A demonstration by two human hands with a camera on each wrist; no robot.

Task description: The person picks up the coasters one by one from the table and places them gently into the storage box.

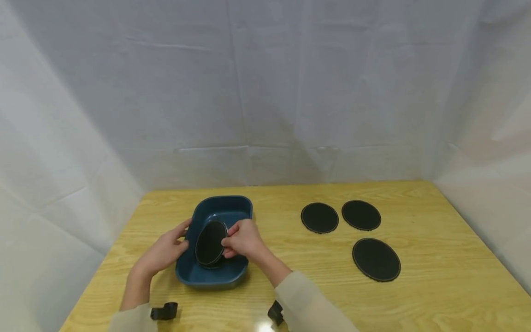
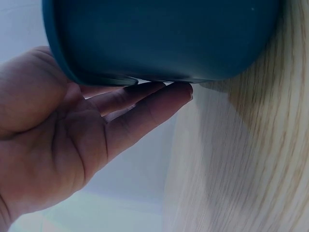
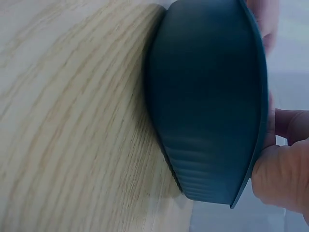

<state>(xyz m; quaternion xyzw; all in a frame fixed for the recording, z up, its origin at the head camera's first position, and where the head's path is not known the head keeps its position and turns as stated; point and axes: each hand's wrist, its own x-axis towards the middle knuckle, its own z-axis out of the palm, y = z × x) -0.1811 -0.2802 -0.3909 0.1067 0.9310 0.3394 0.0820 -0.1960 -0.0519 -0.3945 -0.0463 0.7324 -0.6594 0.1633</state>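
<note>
Right hand (image 1: pixel 245 240) pinches the black disc (image 1: pixel 210 242), tilted, apparent long axis near-to-far; left hand (image 1: pixel 163 251), fingers extended, touches blue tray (image 1: pixel 203 276).

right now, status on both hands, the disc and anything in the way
Right hand pinching black disc, tilted inside blue tub. Left hand against tub's left side. Three more discs flat on table, right. No obstruction seen.

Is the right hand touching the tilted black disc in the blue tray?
Touching. The head view shows it: the right hand grips the black disc at its edge, thumb over its face.
</note>
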